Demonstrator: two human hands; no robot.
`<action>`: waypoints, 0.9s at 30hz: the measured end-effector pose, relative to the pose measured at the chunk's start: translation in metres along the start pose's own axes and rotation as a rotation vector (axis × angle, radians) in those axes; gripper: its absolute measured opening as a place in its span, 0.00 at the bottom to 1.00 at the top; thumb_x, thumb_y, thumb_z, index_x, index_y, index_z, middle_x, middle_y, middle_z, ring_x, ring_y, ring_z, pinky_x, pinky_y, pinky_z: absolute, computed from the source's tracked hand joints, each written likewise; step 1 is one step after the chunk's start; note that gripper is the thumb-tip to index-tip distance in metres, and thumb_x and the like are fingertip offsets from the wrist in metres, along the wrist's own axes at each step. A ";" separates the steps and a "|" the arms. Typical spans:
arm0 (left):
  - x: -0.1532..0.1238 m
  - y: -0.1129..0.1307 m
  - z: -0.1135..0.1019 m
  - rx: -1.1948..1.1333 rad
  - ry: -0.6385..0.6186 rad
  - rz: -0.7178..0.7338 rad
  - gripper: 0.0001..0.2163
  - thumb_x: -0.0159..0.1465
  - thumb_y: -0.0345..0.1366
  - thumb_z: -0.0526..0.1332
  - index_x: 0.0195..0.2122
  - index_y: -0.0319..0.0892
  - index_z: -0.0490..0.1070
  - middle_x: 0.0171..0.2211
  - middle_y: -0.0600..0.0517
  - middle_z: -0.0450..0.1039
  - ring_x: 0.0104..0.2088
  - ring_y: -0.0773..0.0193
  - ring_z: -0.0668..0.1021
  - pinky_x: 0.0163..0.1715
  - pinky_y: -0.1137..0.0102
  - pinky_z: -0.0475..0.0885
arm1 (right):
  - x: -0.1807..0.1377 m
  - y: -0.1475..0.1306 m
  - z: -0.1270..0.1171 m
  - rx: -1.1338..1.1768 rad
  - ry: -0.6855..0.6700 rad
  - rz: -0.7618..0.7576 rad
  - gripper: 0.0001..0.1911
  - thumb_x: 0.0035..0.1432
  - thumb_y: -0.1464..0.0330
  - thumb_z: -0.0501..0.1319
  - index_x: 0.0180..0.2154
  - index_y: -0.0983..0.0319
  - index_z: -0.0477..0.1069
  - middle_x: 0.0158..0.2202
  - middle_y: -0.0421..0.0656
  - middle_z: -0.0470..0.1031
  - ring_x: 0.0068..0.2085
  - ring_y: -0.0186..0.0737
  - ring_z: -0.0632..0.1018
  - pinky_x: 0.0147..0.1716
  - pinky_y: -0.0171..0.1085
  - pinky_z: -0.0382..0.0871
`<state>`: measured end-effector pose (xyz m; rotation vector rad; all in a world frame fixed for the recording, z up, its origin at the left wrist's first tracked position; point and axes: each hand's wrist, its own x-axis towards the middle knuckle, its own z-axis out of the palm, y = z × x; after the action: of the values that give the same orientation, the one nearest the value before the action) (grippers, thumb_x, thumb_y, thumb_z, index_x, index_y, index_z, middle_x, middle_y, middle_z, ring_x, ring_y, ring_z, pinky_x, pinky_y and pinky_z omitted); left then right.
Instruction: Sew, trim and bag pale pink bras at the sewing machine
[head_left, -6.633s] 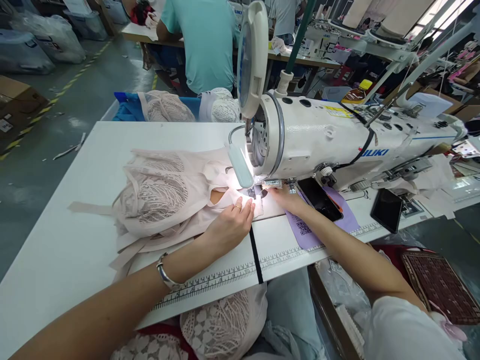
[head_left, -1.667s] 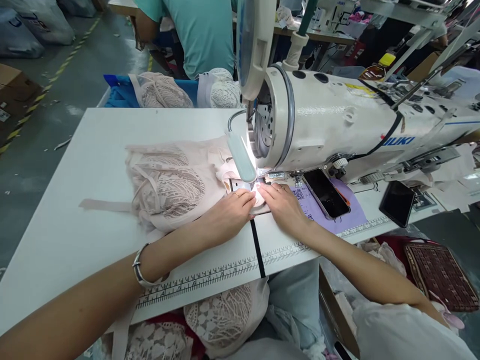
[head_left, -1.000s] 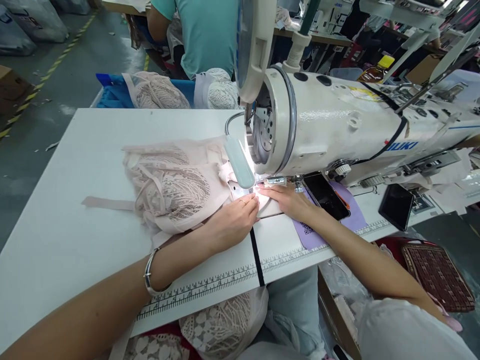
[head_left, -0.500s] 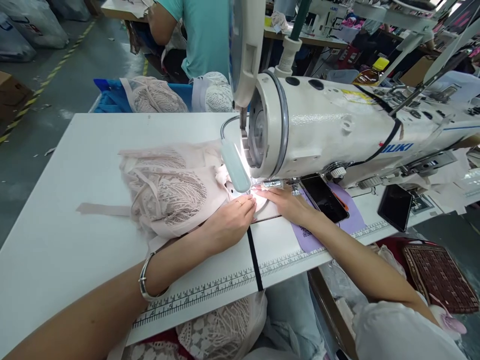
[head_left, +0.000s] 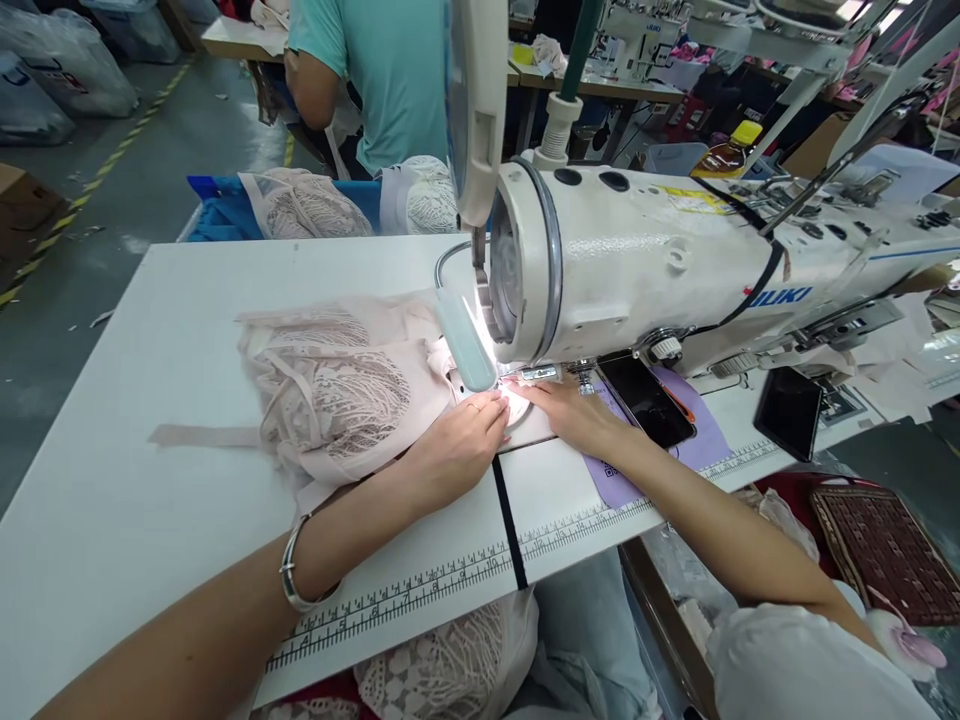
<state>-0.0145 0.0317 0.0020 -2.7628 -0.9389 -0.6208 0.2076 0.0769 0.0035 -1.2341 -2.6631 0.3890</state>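
Observation:
A pale pink lace garment (head_left: 337,390) lies bunched on the white table, its right end running under the needle area of the sewing machine (head_left: 615,270). My left hand (head_left: 461,450) has its fingers closed in a pinch on the edge of that fabric, just left of the needle. To the right of it, my right hand (head_left: 574,412) lies with fingers stretched flat over the cloth, close to the presser foot. A small lamp (head_left: 463,340) lights the spot and hides part of the stitching area. A loose strap (head_left: 202,436) trails leftward from the garment.
A black phone (head_left: 646,400) rests on a purple sheet (head_left: 709,430) right of my hands, with another dark device (head_left: 787,412) beyond. A printed ruler (head_left: 420,590) follows the table's front edge. More lace pieces (head_left: 311,205) hang behind the table; a person in teal (head_left: 397,80) sits further back.
The whole view has shifted slightly, with the machine appearing a little lower and further left. Both hands keep nearly the same place on the fabric.

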 end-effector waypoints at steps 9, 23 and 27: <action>0.002 0.000 0.000 0.061 0.028 0.002 0.15 0.74 0.32 0.47 0.47 0.28 0.70 0.44 0.37 0.76 0.47 0.53 0.78 0.44 0.59 0.75 | 0.002 -0.009 -0.003 -0.047 -0.084 0.080 0.32 0.65 0.76 0.40 0.65 0.54 0.63 0.55 0.45 0.74 0.52 0.49 0.72 0.46 0.46 0.70; 0.001 -0.001 0.002 0.091 -0.017 -0.022 0.14 0.74 0.32 0.46 0.47 0.30 0.69 0.45 0.38 0.76 0.46 0.53 0.78 0.43 0.59 0.71 | 0.003 -0.013 -0.007 -0.072 -0.142 0.107 0.32 0.65 0.77 0.38 0.66 0.55 0.61 0.55 0.46 0.74 0.54 0.48 0.72 0.51 0.45 0.66; 0.000 0.000 0.002 0.088 -0.010 -0.030 0.14 0.74 0.32 0.47 0.48 0.30 0.69 0.46 0.38 0.76 0.46 0.53 0.78 0.43 0.59 0.71 | 0.003 -0.008 -0.001 -0.054 -0.028 0.026 0.31 0.65 0.76 0.40 0.63 0.55 0.65 0.51 0.46 0.76 0.51 0.47 0.74 0.51 0.44 0.67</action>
<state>-0.0136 0.0322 0.0002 -2.6819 -0.9871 -0.5562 0.2001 0.0744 0.0066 -1.2892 -2.7003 0.3434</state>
